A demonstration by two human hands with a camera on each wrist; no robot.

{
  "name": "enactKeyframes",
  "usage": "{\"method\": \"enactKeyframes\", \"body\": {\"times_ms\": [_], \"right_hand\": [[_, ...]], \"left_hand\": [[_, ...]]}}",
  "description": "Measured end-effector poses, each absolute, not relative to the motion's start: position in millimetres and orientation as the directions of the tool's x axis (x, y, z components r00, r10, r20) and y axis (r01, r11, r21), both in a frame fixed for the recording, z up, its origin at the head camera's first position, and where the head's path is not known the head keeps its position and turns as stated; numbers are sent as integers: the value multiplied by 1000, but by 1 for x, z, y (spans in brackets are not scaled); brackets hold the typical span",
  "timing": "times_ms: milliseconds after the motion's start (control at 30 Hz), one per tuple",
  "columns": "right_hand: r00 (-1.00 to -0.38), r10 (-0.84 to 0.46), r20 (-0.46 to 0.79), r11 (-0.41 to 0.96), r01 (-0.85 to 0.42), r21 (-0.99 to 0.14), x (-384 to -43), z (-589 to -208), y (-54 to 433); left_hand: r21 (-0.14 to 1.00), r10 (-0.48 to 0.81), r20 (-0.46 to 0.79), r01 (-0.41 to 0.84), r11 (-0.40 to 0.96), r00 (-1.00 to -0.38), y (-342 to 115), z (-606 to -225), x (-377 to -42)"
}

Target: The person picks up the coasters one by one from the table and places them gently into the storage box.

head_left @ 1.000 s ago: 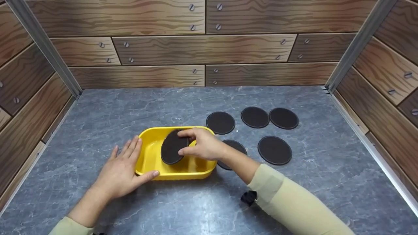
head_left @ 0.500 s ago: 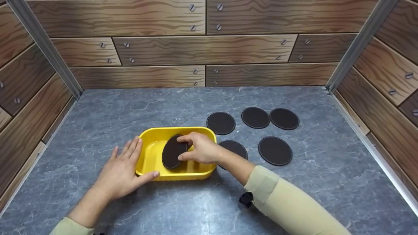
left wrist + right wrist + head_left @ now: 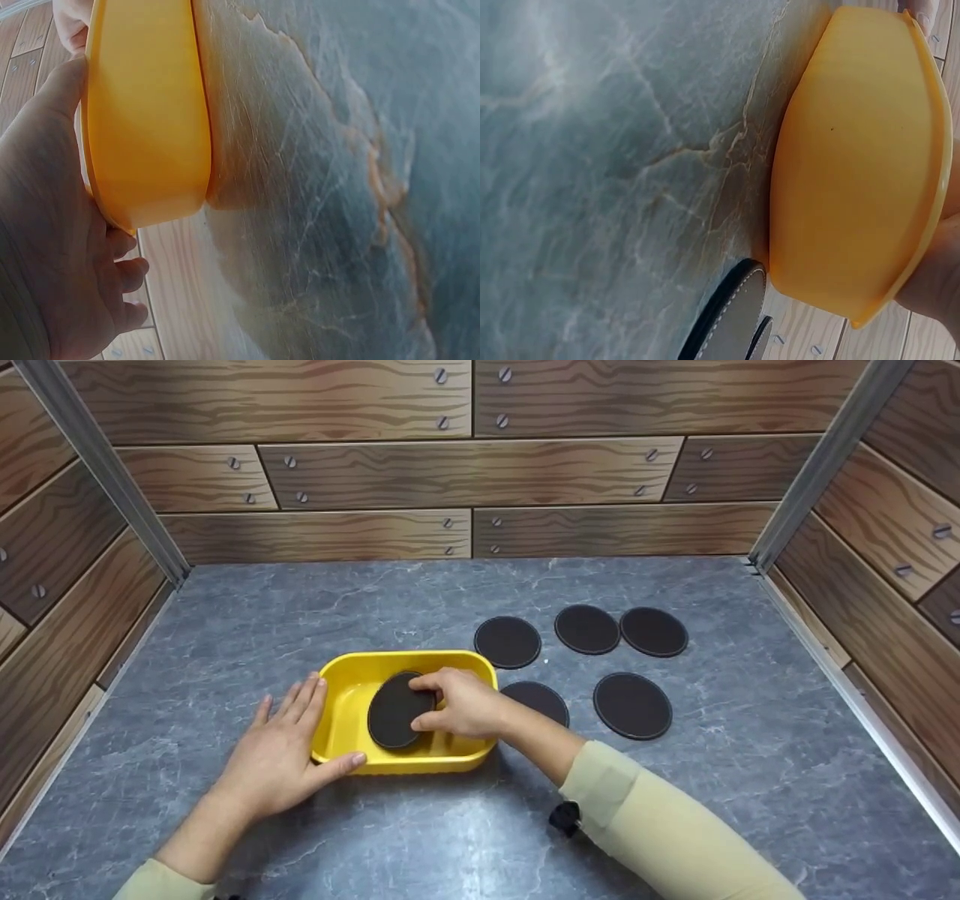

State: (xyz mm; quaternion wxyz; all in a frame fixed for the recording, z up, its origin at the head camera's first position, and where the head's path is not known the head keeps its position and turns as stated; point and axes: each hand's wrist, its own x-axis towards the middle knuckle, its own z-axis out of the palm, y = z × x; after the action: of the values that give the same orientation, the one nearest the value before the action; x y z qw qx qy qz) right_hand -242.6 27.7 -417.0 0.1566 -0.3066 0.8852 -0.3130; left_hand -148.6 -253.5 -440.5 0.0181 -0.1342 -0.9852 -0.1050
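My right hand (image 3: 465,705) reaches into a yellow plastic tub (image 3: 341,664) and holds a round black coaster (image 3: 394,712) at its right edge, thumb and forefinger on its upper face. The coaster lies nearly flat, low inside the tub. My left hand (image 3: 274,757) rests on the tub's left end, fingers straight along the rim and thumb on the near rim. In the left wrist view, the left hand (image 3: 60,217) lies against the tub's rim (image 3: 90,150). The right wrist view shows the tub's outer wall (image 3: 847,165), which hides most of the right hand.
Several more black coasters lie flat on the grey marbled table (image 3: 450,840) right of the tub. One coaster (image 3: 536,701) is partly under the right forearm; another (image 3: 632,705) lies farther right. Wood-patterned walls (image 3: 472,472) enclose the back and sides.
The right hand has lowered the coaster slightly into the tub, and the coaster has tipped from a steep tilt to nearly flat. The left hand and tub have stayed put.
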Motion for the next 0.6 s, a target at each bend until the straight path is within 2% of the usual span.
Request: {"method": "enactKeyframes", "body": {"times_ms": [267,600], "right_hand": [[-774,-624,-107,641,-429,-636,-239,-409,30],[-744,-664,79,521,-535,-665,-239,-391,59]], "left_hand": [[204,255,64,262,943,-965,-254,-441,-149],[207,260,75,270,940,-963,-254,-441,-149]]}}
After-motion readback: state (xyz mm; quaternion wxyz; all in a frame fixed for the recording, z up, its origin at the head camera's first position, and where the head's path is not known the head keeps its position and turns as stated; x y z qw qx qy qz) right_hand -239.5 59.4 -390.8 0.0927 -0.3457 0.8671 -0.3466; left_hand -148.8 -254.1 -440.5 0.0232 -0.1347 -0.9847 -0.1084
